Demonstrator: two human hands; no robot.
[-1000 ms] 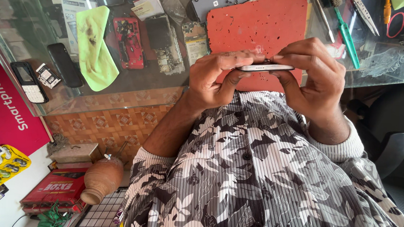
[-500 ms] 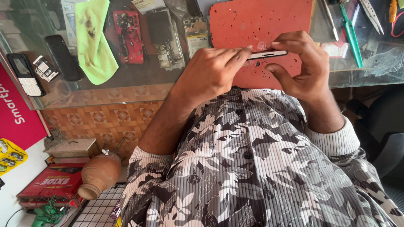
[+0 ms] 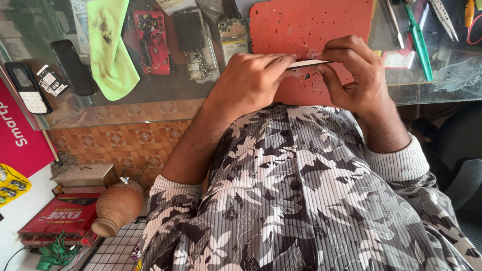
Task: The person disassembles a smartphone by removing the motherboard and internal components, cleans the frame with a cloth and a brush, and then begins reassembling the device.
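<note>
Both of my hands hold a thin flat phone [image 3: 308, 63], seen edge-on, just above the near edge of a red work mat [image 3: 311, 21] on a glass counter. My left hand [image 3: 250, 82] grips its left end with fingers curled over it. My right hand [image 3: 355, 73] pinches the right end, fingers wrapped around. Most of the phone is hidden by my fingers.
On the glass counter [image 3: 159, 98] lie a stained green cloth [image 3: 108, 52], opened red and dark phone bodies [image 3: 151, 38], two black handsets [image 3: 26, 86], a green-handled tool [image 3: 420, 43] and tweezers [image 3: 444, 17]. A clay pot [image 3: 117, 206] and red boxes sit below left. A dark chair [image 3: 468, 163] stands to the right.
My hands and the phone have shifted slightly toward the counter and up in view, and the phone now tilts a little. My left fingers cover more of it.
</note>
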